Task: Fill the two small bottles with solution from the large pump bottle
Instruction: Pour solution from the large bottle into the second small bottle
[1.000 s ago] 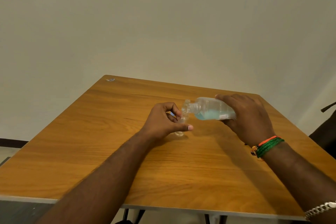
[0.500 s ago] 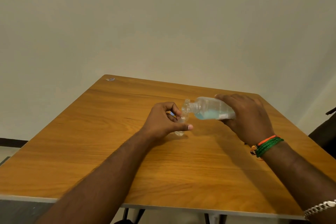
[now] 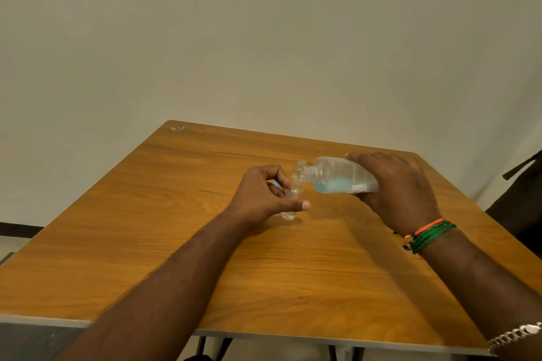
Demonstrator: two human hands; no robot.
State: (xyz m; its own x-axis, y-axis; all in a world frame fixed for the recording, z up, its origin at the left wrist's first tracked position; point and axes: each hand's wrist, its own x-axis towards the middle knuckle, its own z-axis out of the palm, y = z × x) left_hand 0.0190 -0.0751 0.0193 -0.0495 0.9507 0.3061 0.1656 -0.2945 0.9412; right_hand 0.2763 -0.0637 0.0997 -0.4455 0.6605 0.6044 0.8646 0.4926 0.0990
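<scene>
My right hand point(image 3: 399, 190) grips the large clear bottle point(image 3: 334, 177), tipped almost flat with its open neck pointing left. Pale blue solution lies pooled along its lower side. No pump head is on the neck. My left hand point(image 3: 261, 196) holds a small clear bottle point(image 3: 291, 199) upright on the wooden table point(image 3: 176, 228), thumb in front and fingers curled behind. The large bottle's neck sits just above the small bottle's mouth. Another small clear object point(image 3: 299, 165) shows behind the neck, largely hidden.
A small shiny scrap point(image 3: 177, 128) lies at the table's far left corner. A dark chair or bag point(image 3: 522, 202) stands off the table's right side. A plain wall rises behind the table.
Almost nothing differs; both hands keep the same hold, with the large bottle still tipped over the small one.
</scene>
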